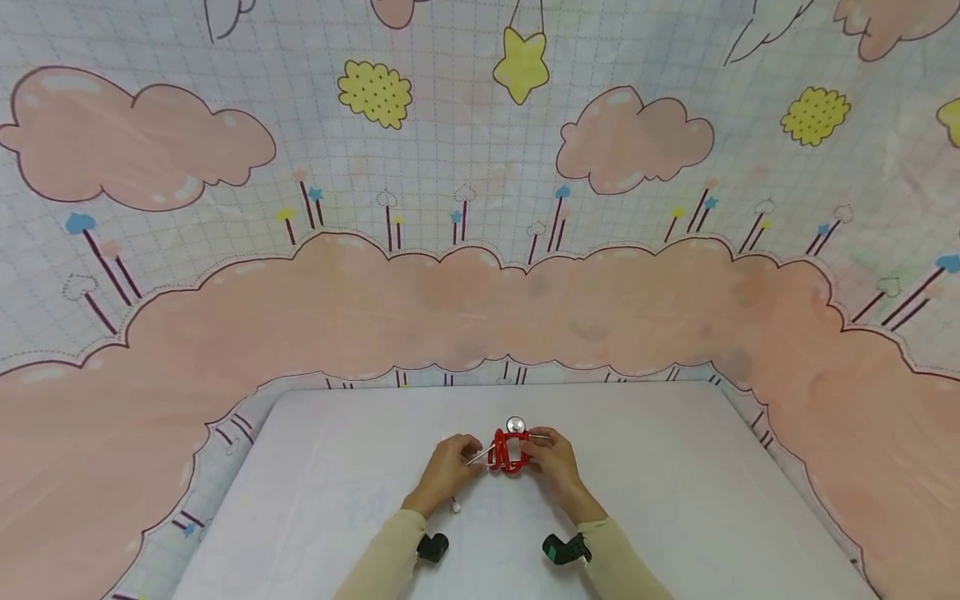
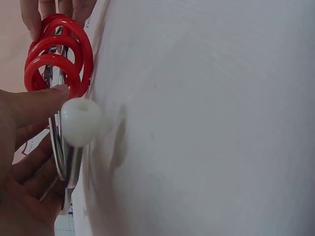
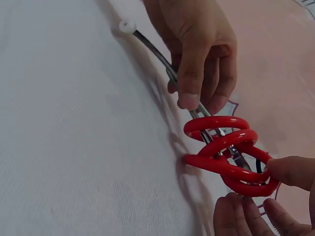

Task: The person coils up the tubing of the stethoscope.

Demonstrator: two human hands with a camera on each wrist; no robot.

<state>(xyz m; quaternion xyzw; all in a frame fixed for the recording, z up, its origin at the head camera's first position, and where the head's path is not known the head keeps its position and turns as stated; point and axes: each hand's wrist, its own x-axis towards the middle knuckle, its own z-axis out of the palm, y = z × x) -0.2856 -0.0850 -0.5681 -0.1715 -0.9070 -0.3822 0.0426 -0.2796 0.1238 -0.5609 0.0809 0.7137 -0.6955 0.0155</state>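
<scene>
A stethoscope with red tubing [image 1: 498, 452] is held up between both hands over the table, its tube wound in several loops around the metal ear tubes [image 3: 170, 71]. My left hand [image 1: 448, 471] pinches the ear tubes between thumb and fingers. One white eartip [image 2: 81, 122] sticks out past this hand toward the left wrist camera. On the other side, my right hand [image 1: 557, 462] grips the end of the red coil, thumb on one side and fingers below in the right wrist view. The round silver chest piece [image 1: 515, 425] shows just beyond the loops in the head view.
A white tabletop [image 1: 360, 433] lies under the hands. Behind and beside it hangs a cloth [image 1: 600, 308] printed with clouds and stars. Each sleeved wrist carries a small black camera [image 1: 433, 547].
</scene>
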